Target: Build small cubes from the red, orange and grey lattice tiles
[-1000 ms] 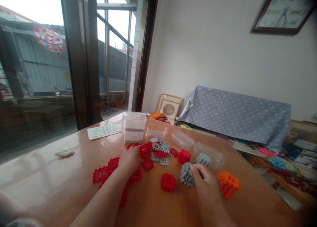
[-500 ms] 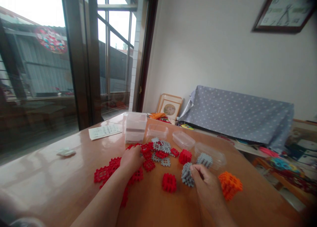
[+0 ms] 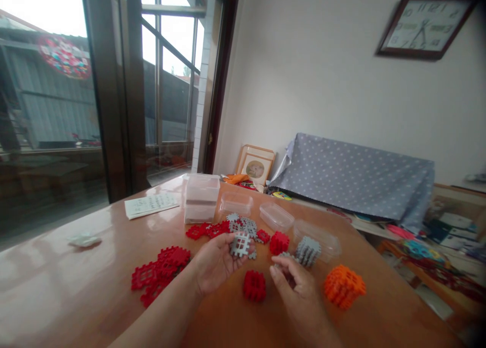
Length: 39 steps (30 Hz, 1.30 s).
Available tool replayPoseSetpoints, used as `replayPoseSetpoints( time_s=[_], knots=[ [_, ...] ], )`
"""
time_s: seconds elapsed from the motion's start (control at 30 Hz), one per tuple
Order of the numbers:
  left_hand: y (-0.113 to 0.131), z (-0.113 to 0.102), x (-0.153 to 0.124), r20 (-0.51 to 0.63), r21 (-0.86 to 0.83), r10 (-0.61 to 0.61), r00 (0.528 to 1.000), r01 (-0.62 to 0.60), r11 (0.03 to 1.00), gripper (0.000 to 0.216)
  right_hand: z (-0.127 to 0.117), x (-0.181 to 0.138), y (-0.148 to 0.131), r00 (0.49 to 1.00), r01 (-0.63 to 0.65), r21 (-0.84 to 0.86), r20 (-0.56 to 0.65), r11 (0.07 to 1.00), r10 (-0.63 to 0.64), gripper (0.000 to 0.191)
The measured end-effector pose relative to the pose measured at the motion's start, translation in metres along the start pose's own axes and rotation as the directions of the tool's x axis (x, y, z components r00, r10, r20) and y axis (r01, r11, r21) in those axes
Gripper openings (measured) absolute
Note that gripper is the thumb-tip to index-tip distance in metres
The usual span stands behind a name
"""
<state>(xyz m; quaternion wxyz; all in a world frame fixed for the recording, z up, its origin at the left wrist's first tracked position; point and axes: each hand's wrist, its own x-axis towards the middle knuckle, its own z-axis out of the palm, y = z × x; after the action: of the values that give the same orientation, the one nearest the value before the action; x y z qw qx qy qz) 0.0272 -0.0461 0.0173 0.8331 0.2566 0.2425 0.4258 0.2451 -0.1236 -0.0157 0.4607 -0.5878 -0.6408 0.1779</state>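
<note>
My left hand (image 3: 214, 261) is palm up, its thumb and fingers closed on a grey square waffle block (image 3: 240, 244) with slotted edges. To its right, my right hand (image 3: 296, 282) has curled fingers, with thumb and forefinger tips close together; whatever is between them is too small to make out. Just behind those fingers a grey block stack (image 3: 286, 255) shows only at its top. A second grey stack (image 3: 308, 250) stands to the right. One red stack (image 3: 254, 285) sits between the hands, and another red stack (image 3: 279, 242) stands farther back.
Loose red blocks (image 3: 161, 272) lie at left, with mixed grey and red blocks (image 3: 243, 225) behind my left hand. An orange stack (image 3: 345, 287) stands at right. Clear plastic boxes (image 3: 201, 198), open trays (image 3: 276, 217) and a paper (image 3: 152, 204) are along the back.
My left hand has moved right from the loose blocks and turned palm up, now with a grey waffle block. My right hand has shifted left, covering most of the nearer grey stack.
</note>
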Motion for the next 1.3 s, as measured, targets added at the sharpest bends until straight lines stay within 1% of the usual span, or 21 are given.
replayPoseSetpoints(
  time_s=[0.1,0.23,0.33,0.4,0.47,0.53,0.57,0.63,0.73,0.83,0.9,1.0,1.03,1.07,1.13,1.2,1.23,1.3],
  knots=[
    [-0.012,0.008,-0.003,-0.020,0.034,-0.012,1.000,0.013,0.999,0.027,0.007,-0.002,0.001,0.999,0.040,0.002,0.021,0.999,-0.040,0.038],
    [-0.019,0.013,-0.007,-0.003,0.064,-0.032,0.999,0.033,0.997,0.028,0.008,-0.005,-0.006,0.996,0.080,-0.049,0.030,0.996,-0.079,0.053],
    [-0.023,0.013,-0.008,0.018,0.147,-0.049,0.999,0.045,0.988,0.026,0.006,-0.007,-0.013,0.992,0.126,-0.082,0.036,0.989,-0.123,0.063],
    [-0.028,0.011,-0.007,0.033,0.223,-0.043,0.999,0.034,0.974,0.023,0.003,-0.008,-0.017,0.986,0.157,-0.099,0.066,0.983,-0.151,0.065],
    [-0.032,0.009,-0.006,0.043,0.281,-0.036,0.998,0.022,0.960,0.018,0.001,-0.008,-0.021,0.974,0.205,-0.126,0.122,0.970,-0.190,0.062],
    [-0.034,0.009,-0.006,0.049,0.290,-0.023,0.999,0.008,0.957,0.017,-0.001,-0.008,-0.025,0.957,0.257,-0.159,0.179,0.953,-0.229,0.057],
    [-0.035,0.010,-0.007,0.059,0.281,-0.023,0.998,0.005,0.960,0.019,-0.002,-0.008,-0.026,0.952,0.274,-0.176,0.186,0.945,-0.241,0.053],
    [-0.035,0.013,-0.009,0.103,0.243,-0.054,0.993,0.027,0.970,0.024,-0.002,-0.007,-0.028,0.957,0.275,-0.212,0.149,0.938,-0.247,0.047],
    [-0.036,0.020,-0.012,0.170,0.181,-0.107,0.980,0.075,0.981,0.027,-0.001,-0.005,-0.026,0.972,0.234,-0.247,0.037,0.940,-0.232,0.039],
    [-0.039,0.021,-0.012,0.191,0.156,-0.066,0.979,0.036,0.987,0.023,-0.002,-0.004,-0.023,0.975,0.195,-0.253,-0.056,0.948,-0.216,0.036],
    [-0.041,0.019,-0.008,0.189,0.209,-0.026,0.982,-0.014,0.978,0.022,-0.004,-0.003,-0.023,0.976,0.195,-0.240,-0.051,0.951,-0.213,0.029],
    [-0.042,0.010,-0.002,0.157,0.369,0.003,0.988,-0.062,0.928,0.022,-0.010,-0.004,-0.026,0.977,0.212,-0.198,0.011,0.957,-0.214,0.018],
    [-0.041,0.007,-0.001,0.143,0.423,0.000,0.990,-0.061,0.904,0.025,-0.012,-0.005,-0.027,0.977,0.214,-0.183,0.021,0.960,-0.214,0.020],
    [-0.040,0.005,0.000,0.130,0.472,-0.009,0.991,-0.054,0.880,0.028,-0.015,-0.006,-0.029,0.978,0.211,-0.167,0.030,0.963,-0.209,0.026],
    [-0.038,0.002,-0.001,0.125,0.544,-0.040,0.991,-0.035,0.838,0.036,-0.020,-0.009,-0.030,0.980,0.193,-0.139,0.072,0.971,-0.185,0.050],
    [-0.035,0.003,-0.005,0.155,0.591,-0.082,0.984,-0.026,0.807,0.039,-0.025,-0.012,-0.031,0.973,0.173,-0.117,0.174,0.978,-0.151,0.070],
    [-0.033,0.004,-0.008,0.180,0.605,-0.102,0.978,-0.028,0.796,0.039,-0.026,-0.013,-0.030,0.962,0.164,-0.108,0.239,0.981,-0.134,0.077],
    [-0.030,0.008,-0.012,0.228,0.628,-0.137,0.964,-0.038,0.777,0.039,-0.027,-0.015,-0.030,0.928,0.152,-0.091,0.355,0.984,-0.111,0.085]
  ],
)
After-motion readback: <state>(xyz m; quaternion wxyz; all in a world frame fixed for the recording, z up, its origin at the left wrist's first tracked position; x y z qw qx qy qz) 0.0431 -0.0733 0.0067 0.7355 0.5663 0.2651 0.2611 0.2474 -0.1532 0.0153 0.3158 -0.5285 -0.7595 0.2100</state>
